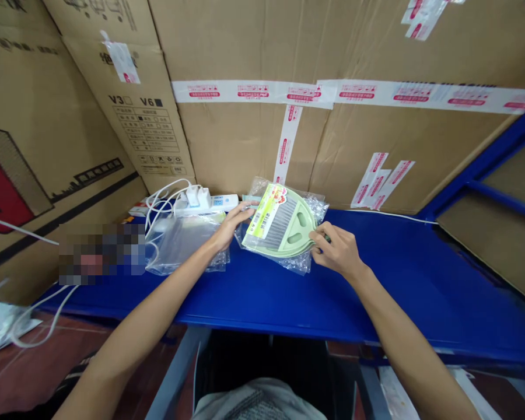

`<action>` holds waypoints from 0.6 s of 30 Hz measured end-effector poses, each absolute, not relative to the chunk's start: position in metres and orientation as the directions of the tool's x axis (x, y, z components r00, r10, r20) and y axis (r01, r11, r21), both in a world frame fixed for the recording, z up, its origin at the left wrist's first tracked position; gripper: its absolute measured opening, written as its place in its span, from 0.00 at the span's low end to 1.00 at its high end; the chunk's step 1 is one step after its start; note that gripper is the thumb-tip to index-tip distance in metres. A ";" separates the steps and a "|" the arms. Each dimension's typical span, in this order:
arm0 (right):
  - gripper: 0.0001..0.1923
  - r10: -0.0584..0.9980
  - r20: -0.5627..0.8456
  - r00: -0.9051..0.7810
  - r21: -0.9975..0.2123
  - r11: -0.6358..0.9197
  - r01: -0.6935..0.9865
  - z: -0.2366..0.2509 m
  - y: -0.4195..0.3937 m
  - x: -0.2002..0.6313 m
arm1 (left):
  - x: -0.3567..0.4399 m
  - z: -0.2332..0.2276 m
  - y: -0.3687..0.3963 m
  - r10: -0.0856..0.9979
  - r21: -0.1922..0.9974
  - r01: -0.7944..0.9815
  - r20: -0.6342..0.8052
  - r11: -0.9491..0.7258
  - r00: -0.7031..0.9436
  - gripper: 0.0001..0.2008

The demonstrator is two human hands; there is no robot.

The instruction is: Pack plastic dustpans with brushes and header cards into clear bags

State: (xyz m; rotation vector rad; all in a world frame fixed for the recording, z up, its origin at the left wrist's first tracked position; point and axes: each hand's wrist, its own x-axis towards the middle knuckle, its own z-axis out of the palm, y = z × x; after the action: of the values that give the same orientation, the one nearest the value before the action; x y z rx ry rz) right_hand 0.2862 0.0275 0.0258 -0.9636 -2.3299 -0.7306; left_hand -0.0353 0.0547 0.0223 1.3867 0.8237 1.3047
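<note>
A light green, half-round dustpan and brush set [300,224] with grey bristles and a yellow-green label lies tilted over the blue table. Beneath and around it spreads a crinkled clear plastic bag [301,263]. My right hand [338,248] is closed on the set's rounded right edge, thumb and fingers pinching the rim. My left hand [231,227] is at the left side, its fingertips closed on the bag's edge beside the label. The underside of the set is hidden, and I cannot tell how much of it sits inside the bag.
Left of my left hand lies a pile of clear bags [188,236]. Behind it stands a white power strip [205,204] with plugs and white cables. Taped cardboard [245,140] walls the back of the blue table [402,262]. A blue metal frame [459,166] rises at right.
</note>
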 end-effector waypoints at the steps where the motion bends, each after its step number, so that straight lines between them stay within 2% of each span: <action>1: 0.14 0.481 0.614 -0.626 0.280 0.608 0.743 0.027 0.027 0.285 | -0.035 0.022 0.054 0.950 0.960 -0.160 0.257 -0.230 0.176 0.26; 7: 0.13 0.445 0.612 -0.654 0.327 0.611 0.721 0.031 0.025 0.282 | -0.030 0.024 0.048 0.955 0.964 -0.196 0.218 -0.179 0.201 0.28; 14: 0.12 0.363 0.661 -0.657 0.376 0.598 0.708 0.027 0.029 0.288 | -0.028 0.028 0.044 0.950 0.967 -0.211 0.192 -0.141 0.245 0.24; 18: 0.11 0.459 0.640 -0.616 0.306 0.583 0.753 0.027 0.031 0.291 | -0.027 0.028 0.044 0.957 0.959 -0.182 0.244 -0.215 0.155 0.25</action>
State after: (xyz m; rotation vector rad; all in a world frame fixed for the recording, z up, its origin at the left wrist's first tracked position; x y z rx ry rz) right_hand 0.2906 0.0309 0.0268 -0.9652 -2.3130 -0.7775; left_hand -0.0267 0.0440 0.0279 1.3289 0.8382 1.3139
